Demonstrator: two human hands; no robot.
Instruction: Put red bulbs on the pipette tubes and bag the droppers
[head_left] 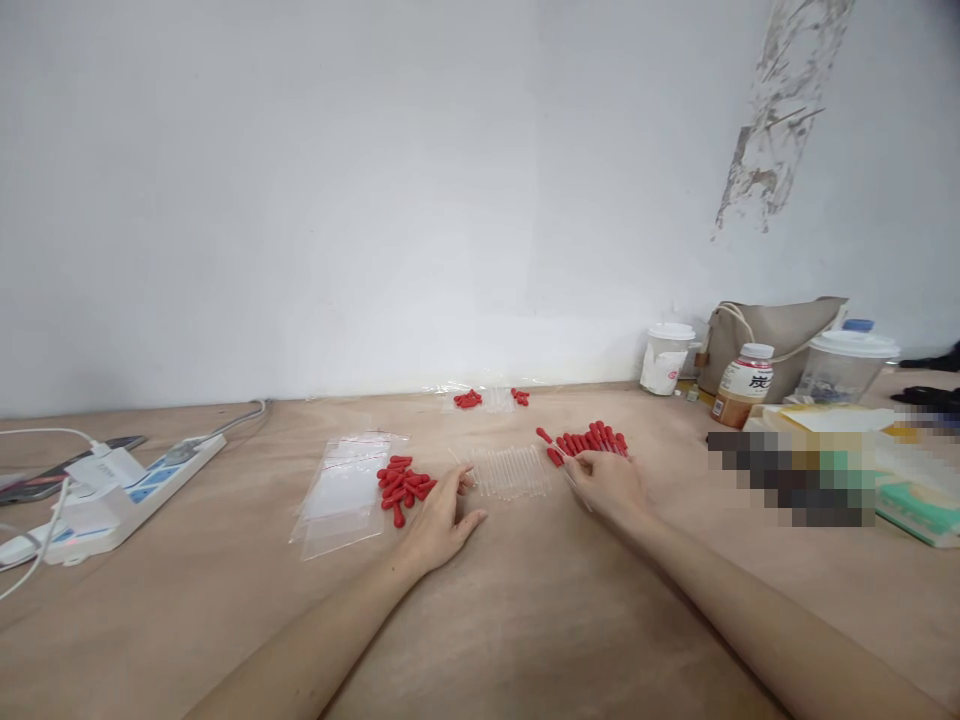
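One character is standing out clearly: "炭" on a bottle's label.
The dark "炭" is sitting on the pale label [752, 378] of the white-capped bottle [739, 402] at the right, with smaller print running near it, too fine to read. A small red round emblem is showing on the white lidded cup [660, 362], its detail staying unreadable. Faint grey lettering is marking the white charger [112, 470] at the left, too blurred to spell out.
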